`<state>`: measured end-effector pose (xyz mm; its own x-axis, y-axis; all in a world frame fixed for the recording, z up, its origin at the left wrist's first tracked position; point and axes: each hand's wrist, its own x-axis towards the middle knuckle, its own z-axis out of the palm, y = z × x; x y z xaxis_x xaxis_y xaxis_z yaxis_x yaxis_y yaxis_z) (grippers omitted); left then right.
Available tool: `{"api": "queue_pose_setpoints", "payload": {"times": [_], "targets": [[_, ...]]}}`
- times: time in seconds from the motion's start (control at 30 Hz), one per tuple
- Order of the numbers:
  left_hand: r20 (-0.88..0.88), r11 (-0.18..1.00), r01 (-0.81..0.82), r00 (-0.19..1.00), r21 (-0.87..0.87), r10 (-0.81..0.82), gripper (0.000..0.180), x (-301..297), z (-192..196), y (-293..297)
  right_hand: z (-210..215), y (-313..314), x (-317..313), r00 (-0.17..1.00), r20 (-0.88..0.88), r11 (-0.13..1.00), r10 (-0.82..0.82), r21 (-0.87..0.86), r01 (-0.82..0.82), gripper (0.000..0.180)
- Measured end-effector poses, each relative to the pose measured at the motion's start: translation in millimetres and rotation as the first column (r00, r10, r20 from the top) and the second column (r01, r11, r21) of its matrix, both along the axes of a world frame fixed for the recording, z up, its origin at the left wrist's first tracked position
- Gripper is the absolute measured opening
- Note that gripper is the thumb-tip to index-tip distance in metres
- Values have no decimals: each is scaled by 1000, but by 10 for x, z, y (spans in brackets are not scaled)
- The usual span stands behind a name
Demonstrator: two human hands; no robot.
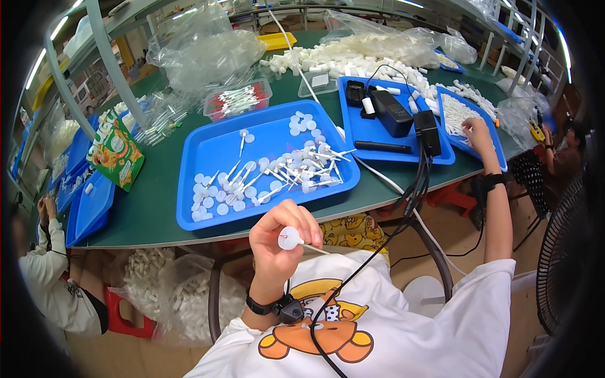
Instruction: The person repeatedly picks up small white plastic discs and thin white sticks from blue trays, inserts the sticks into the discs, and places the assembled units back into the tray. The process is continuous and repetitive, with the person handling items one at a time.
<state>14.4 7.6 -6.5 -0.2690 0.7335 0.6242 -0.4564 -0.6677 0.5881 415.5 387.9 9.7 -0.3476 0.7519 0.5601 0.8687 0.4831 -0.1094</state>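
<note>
Disc-topped stick (291,239) in left hand (271,249) (curled), right hand (479,133) outstretched

On the green tabletop (161,192), I see a glossy green snack bag with orange food pictured on it (116,151), near some blue plastic trays (93,211) at the left. Further back I make out a large crumpled clear plastic bag (195,50) and a shallow yellow plastic tray (277,41). A blue rectangular plastic tray (359,128) carries a black box-shaped device (392,113) and a slim black rod (383,147). Below, I have a red plastic stool (130,322); at far right, a round black caged fan (559,258).
</note>
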Motion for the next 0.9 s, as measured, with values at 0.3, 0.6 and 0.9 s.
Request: {"api": "queue_pose_setpoints", "payload": {"times": [0.3, 0.6, 0.9], "targets": [[10, 980, -152, 988, 125, 152, 14, 65, -8, 44, 648, -1337, -1037, 906, -247, 910, 343, 328, -255, 9], [104, 998, -59, 993, 37, 55, 19, 172, 27, -41, 524, -3017, -2124, 398, -292, 476, 870, 287, -831, 25], [71, 998, -24, 997, 52, 20, 15, 185, 22, -62, 409, -3144, -2122, 415, -388, 535, 823, 282, -797, 25]]}}
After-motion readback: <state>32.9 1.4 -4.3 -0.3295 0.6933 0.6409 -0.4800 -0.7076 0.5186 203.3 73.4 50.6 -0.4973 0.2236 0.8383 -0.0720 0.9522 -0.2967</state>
